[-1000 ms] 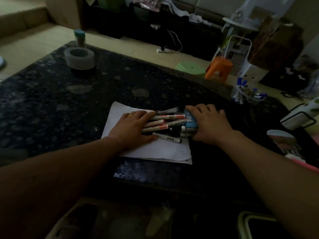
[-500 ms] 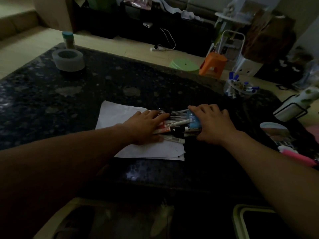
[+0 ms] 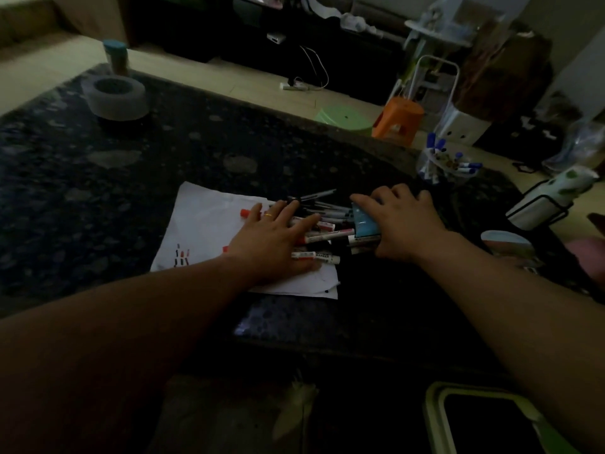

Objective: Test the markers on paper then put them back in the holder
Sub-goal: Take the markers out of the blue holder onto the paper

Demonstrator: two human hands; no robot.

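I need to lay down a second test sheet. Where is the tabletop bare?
Bare tabletop lies between the tape roll and the paper, and left of the paper. Crowded: the markers on the paper's right side under the left hand, beside the blue holder that the right hand holds.

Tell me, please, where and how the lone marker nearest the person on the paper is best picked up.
Pinch the lone marker across its white barrel towards the dark-capped right end, coming from above. It lies flat and crosswise on the paper, apart from the pile, and the left hand lies against its left end, so only that part is free.
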